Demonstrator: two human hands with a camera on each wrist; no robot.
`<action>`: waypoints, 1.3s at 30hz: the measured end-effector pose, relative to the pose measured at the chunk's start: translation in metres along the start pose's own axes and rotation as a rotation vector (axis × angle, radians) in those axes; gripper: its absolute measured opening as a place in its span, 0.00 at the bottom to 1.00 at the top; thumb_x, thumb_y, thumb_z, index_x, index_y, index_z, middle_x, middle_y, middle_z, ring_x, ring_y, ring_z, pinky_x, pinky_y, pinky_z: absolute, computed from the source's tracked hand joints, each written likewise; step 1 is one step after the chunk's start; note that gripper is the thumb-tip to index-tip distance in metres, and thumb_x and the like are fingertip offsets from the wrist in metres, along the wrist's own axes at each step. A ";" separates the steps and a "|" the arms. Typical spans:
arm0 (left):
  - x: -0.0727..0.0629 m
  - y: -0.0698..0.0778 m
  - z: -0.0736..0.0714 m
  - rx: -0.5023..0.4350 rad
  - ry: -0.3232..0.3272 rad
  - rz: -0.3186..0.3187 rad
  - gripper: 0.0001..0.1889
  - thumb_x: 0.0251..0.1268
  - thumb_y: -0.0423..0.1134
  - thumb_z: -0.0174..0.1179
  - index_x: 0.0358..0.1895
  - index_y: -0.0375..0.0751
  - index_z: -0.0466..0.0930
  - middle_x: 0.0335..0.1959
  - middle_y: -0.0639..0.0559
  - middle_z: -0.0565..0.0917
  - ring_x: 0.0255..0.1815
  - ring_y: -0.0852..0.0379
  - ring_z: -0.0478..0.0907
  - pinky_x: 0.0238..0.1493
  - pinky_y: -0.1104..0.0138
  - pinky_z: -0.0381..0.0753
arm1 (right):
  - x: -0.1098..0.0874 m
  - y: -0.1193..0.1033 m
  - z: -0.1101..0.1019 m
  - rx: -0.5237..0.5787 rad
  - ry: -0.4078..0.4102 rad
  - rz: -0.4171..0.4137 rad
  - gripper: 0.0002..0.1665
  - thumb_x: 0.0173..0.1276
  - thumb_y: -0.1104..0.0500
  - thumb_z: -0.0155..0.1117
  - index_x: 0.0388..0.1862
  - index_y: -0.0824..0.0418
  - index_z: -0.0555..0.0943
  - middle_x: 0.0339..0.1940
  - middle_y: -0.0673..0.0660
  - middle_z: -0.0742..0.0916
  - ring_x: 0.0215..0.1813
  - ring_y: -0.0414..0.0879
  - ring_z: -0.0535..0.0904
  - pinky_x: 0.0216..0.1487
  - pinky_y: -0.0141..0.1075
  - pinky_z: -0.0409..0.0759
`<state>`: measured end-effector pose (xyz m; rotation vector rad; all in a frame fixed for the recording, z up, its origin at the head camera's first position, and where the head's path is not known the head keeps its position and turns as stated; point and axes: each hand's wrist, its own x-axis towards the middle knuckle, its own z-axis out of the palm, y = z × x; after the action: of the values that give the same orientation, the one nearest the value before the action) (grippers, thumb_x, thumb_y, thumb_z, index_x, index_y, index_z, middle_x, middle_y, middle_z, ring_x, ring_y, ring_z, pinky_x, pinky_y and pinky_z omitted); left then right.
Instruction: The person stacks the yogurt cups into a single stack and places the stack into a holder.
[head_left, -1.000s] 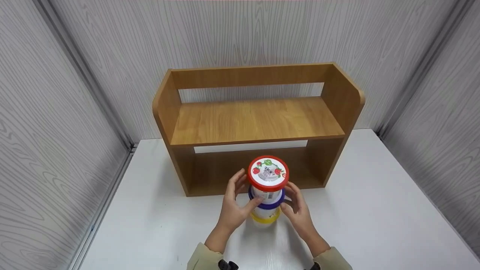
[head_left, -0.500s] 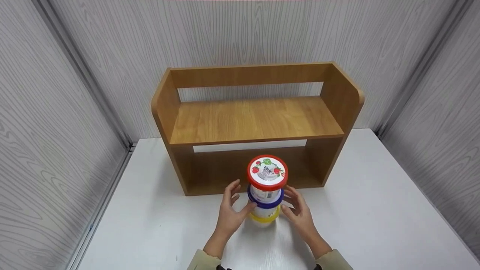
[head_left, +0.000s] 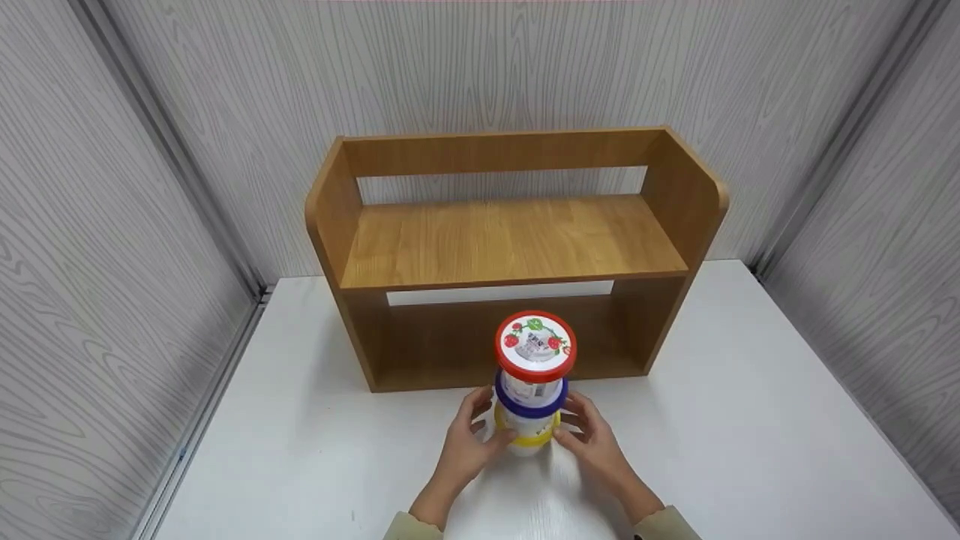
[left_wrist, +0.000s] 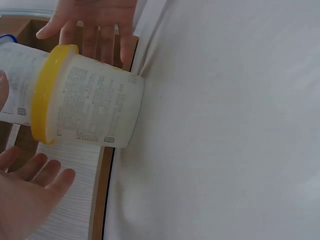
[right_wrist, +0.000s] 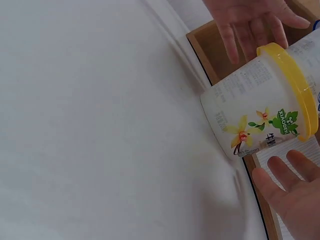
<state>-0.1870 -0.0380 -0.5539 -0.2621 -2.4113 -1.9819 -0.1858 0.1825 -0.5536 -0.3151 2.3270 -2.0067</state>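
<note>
Three round paper tubs stand upright in one stack in front of the shelf. The top tub has a red-rimmed lid [head_left: 535, 345] with strawberries printed on it, the middle one a blue rim [head_left: 532, 410]. At the bottom is the yellow-lidded tub [right_wrist: 260, 100], white with printed flowers, seen on its side in both wrist views. My left hand [head_left: 465, 446] curves loosely along the stack's left side, its thumb by the yellow rim. On the right side my right hand [head_left: 592, 442] mirrors it. Both wrist views show gaps between most fingers and the bottom tub; thumb contact is unclear.
Behind the stack stands a two-tier wooden shelf [head_left: 517, 236] with side panels and a raised back rail. It rests on a white tabletop [head_left: 750, 420]. Grey wood-grain panels [head_left: 487, 67] enclose the table at the back and both sides.
Both hands have slid down the stack, from about the blue rim to the yellow-lidded tub. The left hand first drew slightly away, then came back in. The stack stays in place.
</note>
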 end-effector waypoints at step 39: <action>-0.007 -0.011 0.006 -0.073 -0.051 -0.047 0.39 0.50 0.44 0.71 0.66 0.47 0.62 0.59 0.46 0.73 0.58 0.46 0.71 0.57 0.55 0.73 | 0.004 0.030 0.004 0.011 -0.062 0.024 0.43 0.59 0.58 0.68 0.69 0.60 0.59 0.61 0.63 0.73 0.59 0.58 0.72 0.58 0.49 0.71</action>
<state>-0.1805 -0.0352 -0.5662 -0.2625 -2.3997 -2.1116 -0.1922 0.1823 -0.5835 -0.3414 2.2711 -1.9695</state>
